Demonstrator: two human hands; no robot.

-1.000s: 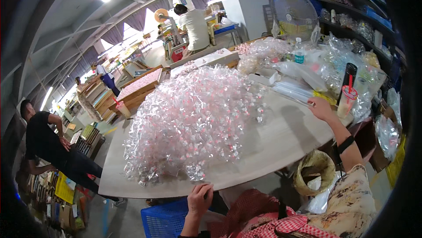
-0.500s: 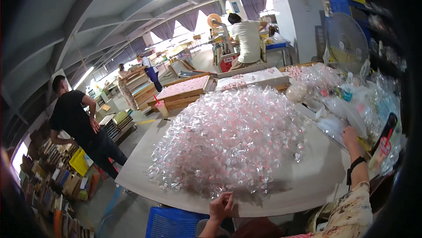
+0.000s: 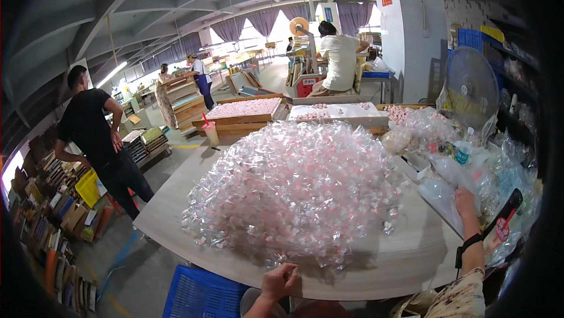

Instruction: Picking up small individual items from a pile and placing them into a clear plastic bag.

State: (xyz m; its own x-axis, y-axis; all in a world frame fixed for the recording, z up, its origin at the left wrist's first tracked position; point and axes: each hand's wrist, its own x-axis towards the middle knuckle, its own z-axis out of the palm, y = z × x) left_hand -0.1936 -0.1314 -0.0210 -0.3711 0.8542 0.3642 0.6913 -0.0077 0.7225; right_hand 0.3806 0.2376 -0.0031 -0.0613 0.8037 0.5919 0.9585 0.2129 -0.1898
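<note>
Pale worktop (image 3: 411, 262) fills the foreground. At its near edge, the left hand (image 3: 280, 281) curls in a loose fist; any contents cannot be made out. Just beyond lies the heap of clear-wrapped pink pieces (image 3: 294, 183). To its right, the right hand (image 3: 465, 201) touches clear plastic bags (image 3: 437, 191), its grip hidden; pinching one by its edge should probably keep the rest flat. Farther back stands a fan (image 3: 470, 86).

lane: tabletop (image 3: 420, 244) between wrapped pile (image 3: 294, 191) and right grip (image 3: 465, 201) | obstacles: bags (image 3: 498, 168), dark tumbler (image 3: 512, 202)
</note>
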